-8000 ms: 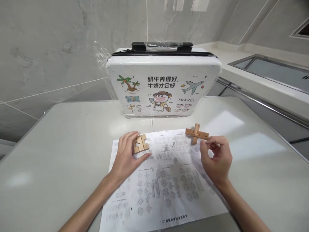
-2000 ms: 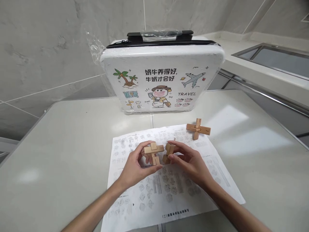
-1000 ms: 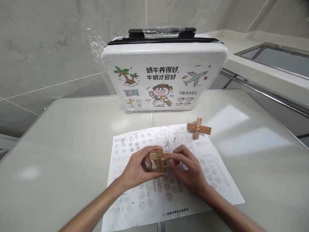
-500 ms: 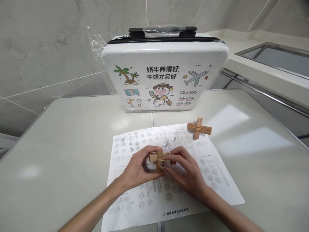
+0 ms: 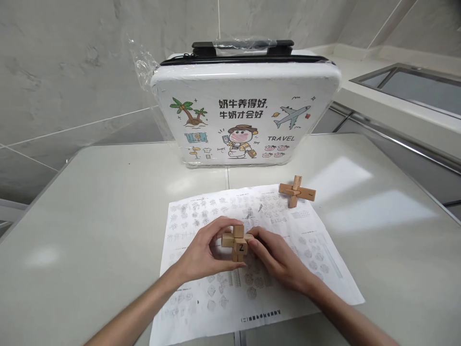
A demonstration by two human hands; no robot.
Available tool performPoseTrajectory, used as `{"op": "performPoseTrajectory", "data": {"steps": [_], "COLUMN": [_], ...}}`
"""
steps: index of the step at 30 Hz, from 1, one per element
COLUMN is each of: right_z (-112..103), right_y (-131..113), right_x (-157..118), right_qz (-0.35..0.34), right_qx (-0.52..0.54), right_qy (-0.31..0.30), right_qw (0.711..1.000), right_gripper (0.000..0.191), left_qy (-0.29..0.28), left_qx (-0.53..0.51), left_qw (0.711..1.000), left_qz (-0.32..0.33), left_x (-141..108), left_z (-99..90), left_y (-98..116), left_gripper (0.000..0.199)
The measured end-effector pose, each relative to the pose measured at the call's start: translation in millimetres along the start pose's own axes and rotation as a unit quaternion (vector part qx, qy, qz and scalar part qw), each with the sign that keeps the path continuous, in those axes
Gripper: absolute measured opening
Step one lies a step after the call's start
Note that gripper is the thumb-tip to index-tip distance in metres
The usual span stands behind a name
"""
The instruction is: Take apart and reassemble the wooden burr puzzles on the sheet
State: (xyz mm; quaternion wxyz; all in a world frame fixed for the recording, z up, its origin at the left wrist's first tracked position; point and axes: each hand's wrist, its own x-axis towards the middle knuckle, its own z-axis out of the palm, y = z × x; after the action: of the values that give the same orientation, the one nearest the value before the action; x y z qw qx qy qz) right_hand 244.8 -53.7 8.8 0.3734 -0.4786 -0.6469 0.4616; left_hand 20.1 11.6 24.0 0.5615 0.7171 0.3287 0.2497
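A wooden burr puzzle [image 5: 237, 243] of crossing bars is held up above a printed sheet [image 5: 201, 319], with a "2" written on the bar end facing me. My left hand [image 5: 203, 252] grips it from above and below, thumb at the bottom and fingers at the top. On the other side, my right hand [image 5: 279, 259] pinches the bar that sticks out to the right, thumb in front. Its other fingers are partly hidden. A second wooden burr puzzle [image 5: 296, 192] lies at the sheet's upper right corner.
Behind the sheet stands a white cartoon-printed case [image 5: 245, 115] with a black handle, wrapped in clear plastic. The pale table [image 5: 90, 216] meets a grey tiled wall [image 5: 79, 72]. A counter with a framed dark panel [image 5: 418, 91] is at the right.
My right hand has shifted from fingers reaching across the puzzle's front to a pinch on its right bar. The puzzle has turned slightly, and the left hand keeps its hold.
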Motion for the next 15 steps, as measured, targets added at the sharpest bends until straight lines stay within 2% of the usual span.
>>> {"op": "performPoseTrajectory", "data": {"steps": [5,7,11,13,15], "right_z": [-6.8,-7.6,-9.9,-14.7,-22.1], "right_y": [-5.4,-6.0,-4.9,-2.9,0.1], "right_x": [0.8,1.6,4.6,7.2,10.4], "right_qz": [0.035,0.05,0.12,0.168,0.211], "right_qx": [0.07,0.096,0.228,0.312,0.377], "right_qy": [-0.073,-0.075,-0.037,0.002,0.044], "right_qw": [0.994,0.991,0.966,0.935,0.901], "right_gripper": [0.049,0.051,0.051,0.048,0.044], "left_qy": [-0.005,-0.015,-0.002,0.011,0.004], "left_qx": [-0.01,-0.008,-0.019,-0.019,-0.009], "left_qw": [0.999,1.0,0.997,0.996,0.996], "left_qz": [0.03,0.009,-0.072,-0.087,-0.093], "left_x": [-0.3,-0.7,-1.1,-0.7,0.1], "left_z": [1.2,1.4,2.2,2.6,2.6], "left_y": [-0.6,-1.4,-3.4,-3.4,-2.1], "left_gripper": [0.063,0.063,0.08,0.088,0.083]}}
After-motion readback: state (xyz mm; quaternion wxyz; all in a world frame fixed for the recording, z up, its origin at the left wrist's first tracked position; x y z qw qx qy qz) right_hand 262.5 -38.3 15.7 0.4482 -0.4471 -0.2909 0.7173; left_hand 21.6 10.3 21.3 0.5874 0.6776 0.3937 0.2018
